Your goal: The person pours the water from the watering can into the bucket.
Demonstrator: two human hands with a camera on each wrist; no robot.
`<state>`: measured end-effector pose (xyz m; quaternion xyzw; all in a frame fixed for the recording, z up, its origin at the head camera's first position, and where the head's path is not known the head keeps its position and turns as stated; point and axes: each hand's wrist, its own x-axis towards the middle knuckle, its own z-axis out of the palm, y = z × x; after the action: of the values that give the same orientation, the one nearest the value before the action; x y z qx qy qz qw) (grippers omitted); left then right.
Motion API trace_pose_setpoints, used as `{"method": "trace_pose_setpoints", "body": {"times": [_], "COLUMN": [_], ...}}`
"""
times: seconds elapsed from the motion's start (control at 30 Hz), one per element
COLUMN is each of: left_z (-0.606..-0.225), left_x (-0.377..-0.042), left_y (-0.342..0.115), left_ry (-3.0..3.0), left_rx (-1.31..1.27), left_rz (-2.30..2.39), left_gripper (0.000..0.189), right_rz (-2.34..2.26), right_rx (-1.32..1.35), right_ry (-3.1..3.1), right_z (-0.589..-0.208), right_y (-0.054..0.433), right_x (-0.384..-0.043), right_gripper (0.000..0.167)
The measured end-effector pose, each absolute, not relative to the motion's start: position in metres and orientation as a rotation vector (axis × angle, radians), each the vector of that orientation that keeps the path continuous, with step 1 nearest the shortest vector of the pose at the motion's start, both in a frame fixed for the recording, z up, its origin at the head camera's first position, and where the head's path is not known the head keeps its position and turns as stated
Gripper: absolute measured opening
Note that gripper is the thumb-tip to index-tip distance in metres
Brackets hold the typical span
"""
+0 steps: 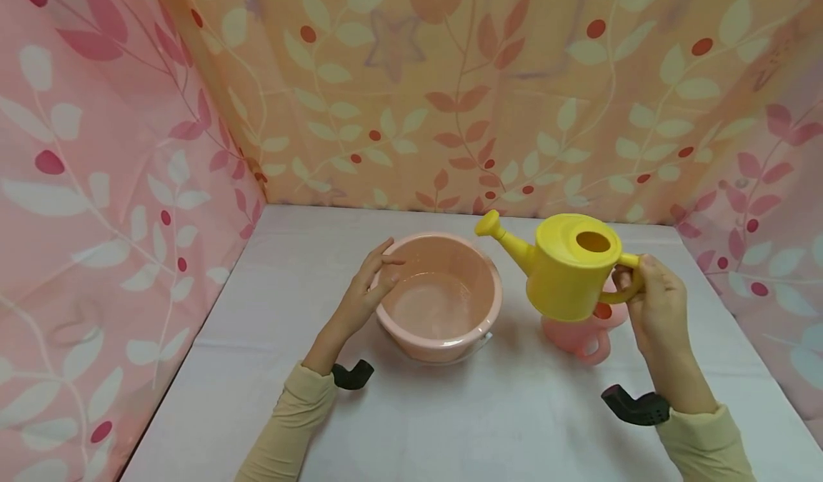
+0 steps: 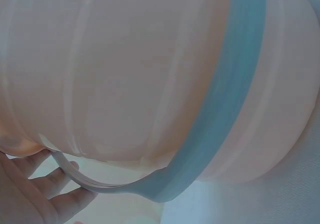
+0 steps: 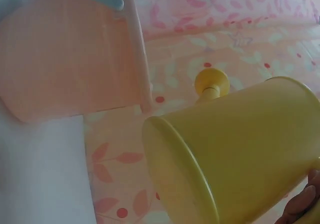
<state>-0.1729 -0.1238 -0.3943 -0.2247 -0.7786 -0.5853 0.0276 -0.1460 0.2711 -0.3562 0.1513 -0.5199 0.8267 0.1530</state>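
Landmark: pink basin (image 1: 444, 303), standing on the white table (image 1: 450, 425), near its middle; light-coloured bail handle folded down against the outer wall.

Left hand (image 1: 373, 289): at the basin's left rim, fingers straight and loosely spread, fingertips touching the rim edge. Left wrist view shows the fingers (image 2: 35, 194) extended beside the basin wall (image 2: 150, 74) and the handle strap (image 2: 220, 114); nothing gripped.

Right hand (image 1: 656, 303): to the right of the basin, fingers curled around the loop handle of the yellow watering can (image 1: 569, 264).

Yellow watering can: held in the air just right of the basin, roughly upright, spout pointing toward the basin and reaching near its right rim. Right wrist view shows its underside (image 3: 235, 154) and spout tip.

Pink watering can (image 1: 581, 335): on the table, right of the basin, directly beneath the yellow one, largely hidden by it.

Surround: leaf-patterned fabric walls (image 1: 450, 89) behind and to both sides of the basin.
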Motion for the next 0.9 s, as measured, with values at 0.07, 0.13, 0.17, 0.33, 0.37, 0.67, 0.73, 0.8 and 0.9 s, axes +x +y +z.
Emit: {"method": "trace_pose_setpoints", "body": {"times": [0.07, 0.13, 0.17, 0.33, 0.37, 0.67, 0.73, 0.8, 0.9], "left_z": [-0.395, -0.395, -0.395, -0.394, -0.394, -0.394, -0.394, -0.394, -0.394], "left_x": [-0.173, -0.172, -0.172, -0.172, -0.172, -0.172, -0.172, -0.171, -0.171], "left_y": [-0.124, -0.124, -0.124, -0.125, -0.125, -0.125, -0.125, -0.125, -0.125], "left_ry": [-2.403, -2.400, -2.398, -2.396, -2.398, -2.397, -2.401, -2.404, -2.405], "left_rx": [-0.692, -0.693, -0.694, -0.694, -0.693, -0.685, -0.684, -0.684, -0.684], "left_rz": [-1.809, -1.812, -1.813, -1.806, -1.803, -1.801, -1.799, -1.801, -1.798], "left_gripper": [0.028, 0.028, 0.028, 0.030, 0.030, 0.029, 0.028, 0.028, 0.028], "right_rz": [2.411, 2.440, 2.458, 2.519, 2.525, 2.526, 2.521, 2.517, 2.520], "right_rx": [0.426, 0.421, 0.421, 0.464, 0.470, 0.490, 0.468, 0.440, 0.398], "right_ry": [-1.422, -1.362, -1.329, -1.226, -1.215, -1.113, -1.089, -1.061, -1.021], "right_z": [-0.355, -0.353, -0.352, -0.346, -0.345, -0.344, -0.345, -0.345, -0.346], "right_y": [0.273, 0.275, 0.277, 0.285, 0.286, 0.297, 0.299, 0.301, 0.305], "right_x": [-0.147, -0.147, -0.148, -0.152, -0.153, -0.159, -0.160, -0.160, -0.162], "right_gripper": [0.027, 0.027, 0.027, 0.027, 0.027, 0.030, 0.029, 0.029, 0.028]}}
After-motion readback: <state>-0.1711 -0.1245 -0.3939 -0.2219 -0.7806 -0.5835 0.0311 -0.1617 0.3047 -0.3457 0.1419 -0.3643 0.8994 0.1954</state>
